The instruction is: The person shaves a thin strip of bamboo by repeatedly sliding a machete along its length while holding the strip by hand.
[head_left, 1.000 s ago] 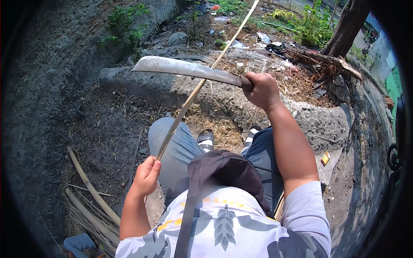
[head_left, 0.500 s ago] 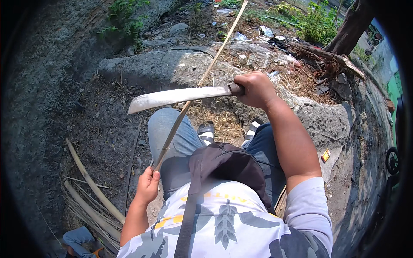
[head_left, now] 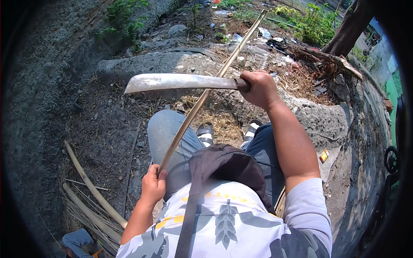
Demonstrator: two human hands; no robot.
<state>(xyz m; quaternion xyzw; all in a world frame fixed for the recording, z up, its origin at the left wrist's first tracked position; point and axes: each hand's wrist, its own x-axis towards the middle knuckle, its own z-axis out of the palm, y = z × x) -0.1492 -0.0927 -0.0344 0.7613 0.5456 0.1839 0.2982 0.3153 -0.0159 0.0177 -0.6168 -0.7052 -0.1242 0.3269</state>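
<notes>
My left hand (head_left: 153, 185) is closed around the lower end of a long, thin pale-brown strip (head_left: 186, 125), perhaps split wood or palm stalk. The strip slants up and away to the right, past my left knee. In my right hand (head_left: 260, 89) is the dark handle of a machete (head_left: 180, 81). Its broad, worn grey blade points left, edge toward me, and crosses over the middle of the strip. Whether blade and strip touch, I cannot tell.
My knees in jeans (head_left: 170, 133) and a black bag (head_left: 232, 167) lie below the blade. Thick stalks (head_left: 92, 182) and thin strips are piled at lower left, near another person's leg (head_left: 77, 241). A rough stone ledge (head_left: 142, 66) runs ahead; a tree trunk (head_left: 350, 28) stands far right.
The strip's far end has swung right and come lower, and the strip now shows a broader face. The machete has risen slightly and tilted nearer to level. My left hand has shifted a little right.
</notes>
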